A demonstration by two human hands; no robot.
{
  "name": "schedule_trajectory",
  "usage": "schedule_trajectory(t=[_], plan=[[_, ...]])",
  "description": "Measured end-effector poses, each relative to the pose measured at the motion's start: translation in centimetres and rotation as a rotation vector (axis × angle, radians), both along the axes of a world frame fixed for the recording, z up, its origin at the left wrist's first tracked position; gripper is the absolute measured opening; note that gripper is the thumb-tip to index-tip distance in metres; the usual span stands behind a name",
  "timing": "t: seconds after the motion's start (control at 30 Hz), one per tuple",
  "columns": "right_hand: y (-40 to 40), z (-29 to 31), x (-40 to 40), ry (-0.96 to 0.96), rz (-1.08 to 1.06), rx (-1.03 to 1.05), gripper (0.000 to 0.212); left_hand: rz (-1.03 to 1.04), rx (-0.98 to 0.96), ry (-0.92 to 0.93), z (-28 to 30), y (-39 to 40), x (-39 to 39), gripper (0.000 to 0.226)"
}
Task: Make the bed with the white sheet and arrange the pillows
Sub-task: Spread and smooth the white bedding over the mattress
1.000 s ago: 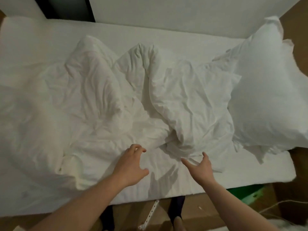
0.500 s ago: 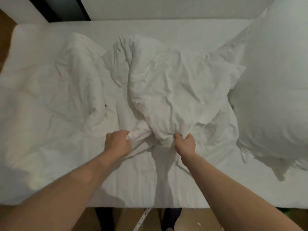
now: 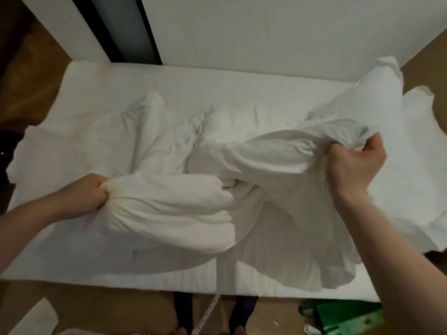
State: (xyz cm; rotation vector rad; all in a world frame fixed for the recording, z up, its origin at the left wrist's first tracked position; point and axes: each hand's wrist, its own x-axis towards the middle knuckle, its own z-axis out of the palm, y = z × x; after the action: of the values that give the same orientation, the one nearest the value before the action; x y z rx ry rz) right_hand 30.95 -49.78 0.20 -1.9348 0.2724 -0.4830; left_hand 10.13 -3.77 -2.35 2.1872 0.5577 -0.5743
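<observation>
A crumpled white sheet [image 3: 183, 197] lies bunched across the white mattress [image 3: 217, 83]. My left hand [image 3: 93, 193] grips a gathered fold of the sheet at the left, low over the bed. My right hand [image 3: 355, 165] grips another bunch of the same sheet at the right, raised higher, so the cloth stretches between both hands and hangs down over the bed's near edge. A white pillow [image 3: 408, 151] lies at the right end of the bed, partly behind my right hand and the lifted cloth.
A white wall [image 3: 266, 32] and a dark vertical strip [image 3: 121, 27] stand behind the bed. Brown floor shows in front, with my feet [image 3: 239, 317], a white strap [image 3: 208, 315], a green bag [image 3: 343, 315] at the right and pale paper [image 3: 31, 320] at the left.
Both hands reached in, closed on the sheet near the middle, then pulled apart: the left hand went left, the right hand went right and up, lifting the cloth.
</observation>
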Motion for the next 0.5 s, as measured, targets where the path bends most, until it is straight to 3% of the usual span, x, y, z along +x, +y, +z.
schedule_trajectory(t=[0.07,0.13,0.23,0.27,0.33,0.43,0.5], plan=[[1.4,-2.1,-1.9,0.259,0.067,-0.132,0.017,-0.09,0.149,0.116,-2.4,2.0,-0.8,0.017],[1.7,-6.0,-4.6,0.637,0.174,-0.349,0.027,-0.368,0.28,0.41,-5.2,2.0,-2.1,0.014],[1.6,-11.4,-10.1,1.179,0.446,-0.63,0.048,-0.656,0.243,0.757,-8.8,-1.0,-3.1,0.033],[1.8,-12.5,-11.9,1.324,0.503,-0.642,0.051,-0.7,0.244,0.755,-9.3,-2.6,-2.5,0.029],[1.9,-14.1,-14.7,1.531,0.548,-0.571,0.052,-0.691,0.243,0.571,-10.2,-5.8,0.2,0.02],[0.5,-15.6,-16.6,1.657,0.583,-0.568,0.054,-0.491,0.175,0.201,-10.6,-10.6,5.5,0.016],[-1.2,-16.1,-16.3,1.703,0.616,-0.599,0.05,-0.398,0.132,0.091,-10.9,-13.4,8.9,0.017]])
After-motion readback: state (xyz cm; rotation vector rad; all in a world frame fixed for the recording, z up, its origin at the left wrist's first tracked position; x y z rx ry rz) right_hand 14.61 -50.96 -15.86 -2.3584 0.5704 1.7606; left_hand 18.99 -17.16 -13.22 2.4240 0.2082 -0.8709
